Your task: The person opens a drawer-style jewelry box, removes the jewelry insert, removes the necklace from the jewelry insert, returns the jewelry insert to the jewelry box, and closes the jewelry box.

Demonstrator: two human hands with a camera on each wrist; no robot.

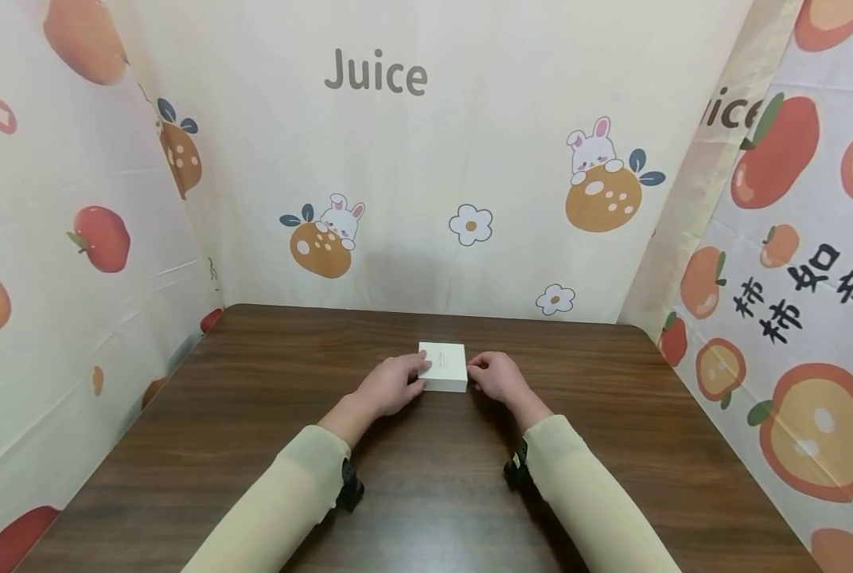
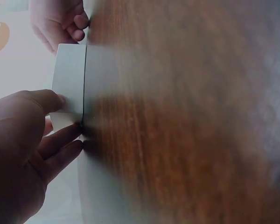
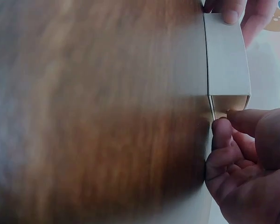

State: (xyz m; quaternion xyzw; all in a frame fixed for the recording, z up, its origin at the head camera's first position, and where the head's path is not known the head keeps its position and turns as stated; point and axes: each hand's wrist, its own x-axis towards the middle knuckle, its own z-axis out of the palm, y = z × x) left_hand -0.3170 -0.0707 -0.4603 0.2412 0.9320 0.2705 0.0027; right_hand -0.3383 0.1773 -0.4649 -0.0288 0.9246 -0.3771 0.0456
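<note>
A small white cardboard box (image 1: 443, 364) with faint printing on its lid lies flat on the brown wooden table. My left hand (image 1: 391, 384) holds its left end, thumb along the front side and fingers over the top and left edge. At the opposite end is my right hand (image 1: 498, 376), its fingers curled. In the right wrist view, the thumb and forefinger (image 3: 220, 133) pinch at the end of the box (image 3: 227, 56), where a tan inner face and a thin projecting edge show. What lies between those fingertips is mostly hidden.
The table (image 1: 255, 398) runs back to a cream curtain (image 1: 412, 159) printed with rabbits, fruit and flowers. Fruit-patterned cloths (image 1: 777, 263) hang along both sides. A black wrist camera (image 1: 350, 487) sits under the left sleeve, another (image 1: 517, 469) under the right.
</note>
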